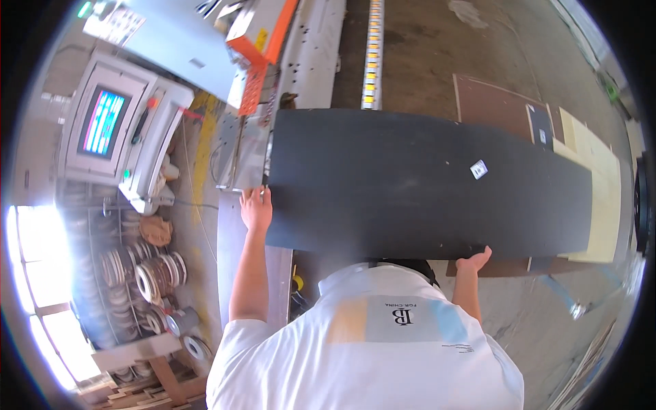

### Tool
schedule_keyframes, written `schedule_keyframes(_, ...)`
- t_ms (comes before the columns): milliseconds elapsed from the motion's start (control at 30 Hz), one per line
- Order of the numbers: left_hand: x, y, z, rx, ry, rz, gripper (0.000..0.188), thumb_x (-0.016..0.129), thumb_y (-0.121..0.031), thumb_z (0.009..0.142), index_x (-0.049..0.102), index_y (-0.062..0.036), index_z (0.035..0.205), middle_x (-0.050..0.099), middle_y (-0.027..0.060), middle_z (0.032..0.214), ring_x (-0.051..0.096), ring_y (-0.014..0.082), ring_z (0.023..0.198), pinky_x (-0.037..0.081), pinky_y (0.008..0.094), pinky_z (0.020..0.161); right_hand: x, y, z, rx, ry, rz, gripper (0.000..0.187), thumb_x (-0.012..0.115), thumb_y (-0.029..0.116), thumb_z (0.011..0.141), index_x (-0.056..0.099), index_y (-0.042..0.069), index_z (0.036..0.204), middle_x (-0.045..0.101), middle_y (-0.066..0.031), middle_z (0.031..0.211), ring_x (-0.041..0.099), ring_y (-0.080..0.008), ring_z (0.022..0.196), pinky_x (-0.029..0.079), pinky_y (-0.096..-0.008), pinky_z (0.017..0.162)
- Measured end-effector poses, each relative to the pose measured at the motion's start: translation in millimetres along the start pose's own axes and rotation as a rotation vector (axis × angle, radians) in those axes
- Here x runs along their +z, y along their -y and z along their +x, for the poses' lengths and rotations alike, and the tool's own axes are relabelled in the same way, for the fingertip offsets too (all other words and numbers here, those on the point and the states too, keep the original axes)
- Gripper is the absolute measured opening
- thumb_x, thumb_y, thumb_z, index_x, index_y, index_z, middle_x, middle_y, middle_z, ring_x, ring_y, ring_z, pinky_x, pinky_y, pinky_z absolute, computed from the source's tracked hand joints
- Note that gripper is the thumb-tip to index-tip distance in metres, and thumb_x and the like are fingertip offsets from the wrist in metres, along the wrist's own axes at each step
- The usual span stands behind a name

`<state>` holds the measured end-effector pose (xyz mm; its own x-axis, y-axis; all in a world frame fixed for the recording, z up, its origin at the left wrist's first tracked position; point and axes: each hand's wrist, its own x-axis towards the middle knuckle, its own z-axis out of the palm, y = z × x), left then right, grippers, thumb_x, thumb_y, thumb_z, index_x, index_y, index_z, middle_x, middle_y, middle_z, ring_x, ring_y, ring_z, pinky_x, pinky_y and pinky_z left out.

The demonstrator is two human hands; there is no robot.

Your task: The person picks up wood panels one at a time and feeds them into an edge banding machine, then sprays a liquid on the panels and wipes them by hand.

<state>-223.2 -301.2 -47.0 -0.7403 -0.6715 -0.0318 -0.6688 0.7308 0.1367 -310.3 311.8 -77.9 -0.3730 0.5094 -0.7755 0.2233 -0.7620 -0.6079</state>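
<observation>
A long dark grey board [383,184] lies level in front of me, with a small white label [479,169] on its top. My left hand [256,208] is at the board's left edge, beside the machine's metal plate [249,164]. Its fingers point forward, slightly bent and apart. Along the near edge, toward the right end, my right hand [473,261] grips the board; the thumb shows at the edge and the other fingers are partly hidden beneath. The board's left end sits against the machine's side.
An orange-and-white machine [256,61] stands ahead on the left, with a control panel [106,119] beside it. A rail with yellow rollers [372,61] runs away from the board. Pale yellow and brown panels [605,198] lie to the right. Rolls of banding [154,280] fill a rack at left.
</observation>
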Motion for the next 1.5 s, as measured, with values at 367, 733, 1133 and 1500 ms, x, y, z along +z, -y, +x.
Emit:
schedule_keyframes(367,-135,188,60,-0.368,-0.991,-0.015,0.067,0.073,-0.036,0.090,0.051,-0.0103,0.148,0.048,0.0154,0.152,0.041,0.0366,0.141,0.033,0.0502,0.116,-80,9,73,0.006,0.155,-0.530,0.057,0.051,0.059,0.097,0.059,0.017,0.134,0.062,-0.0047,0.131,0.059,-0.0262,0.115,0.053,-0.0433,0.089)
schedule_keyframes(733,-153,301,118,-0.203,-0.965,0.360,0.062,0.058,-0.054,0.098,0.055,-0.0173,0.147,0.058,0.0039,0.148,0.047,0.0255,0.142,0.030,0.0558,0.119,-67,32,45,0.304,0.300,-1.117,0.063,0.059,0.070,0.092,0.059,0.008,0.081,0.071,-0.0141,0.076,0.067,-0.0273,0.062,0.058,-0.0411,0.063)
schedule_keyframes(1133,-115,144,77,0.011,0.299,-0.024,0.050,0.063,-0.061,0.093,0.069,-0.0134,0.106,0.075,0.0126,0.103,0.070,0.0354,0.101,0.054,0.0491,0.083,-68,40,37,0.204,0.264,-1.342,0.074,0.060,0.070,0.090,0.061,-0.004,0.098,0.073,-0.0190,0.100,0.070,-0.0246,0.080,0.057,-0.0342,0.072)
schedule_keyframes(1500,-184,212,-19,-0.005,0.494,0.110,0.048,0.076,-0.056,0.083,0.072,-0.0089,0.089,0.072,0.0143,0.086,0.069,0.0377,0.085,0.052,0.0491,0.073,-68,36,27,0.019,0.267,-1.205,0.042,0.072,0.046,0.094,0.059,0.007,0.097,0.069,-0.0127,0.092,0.069,-0.0271,0.081,0.058,-0.0443,0.069)
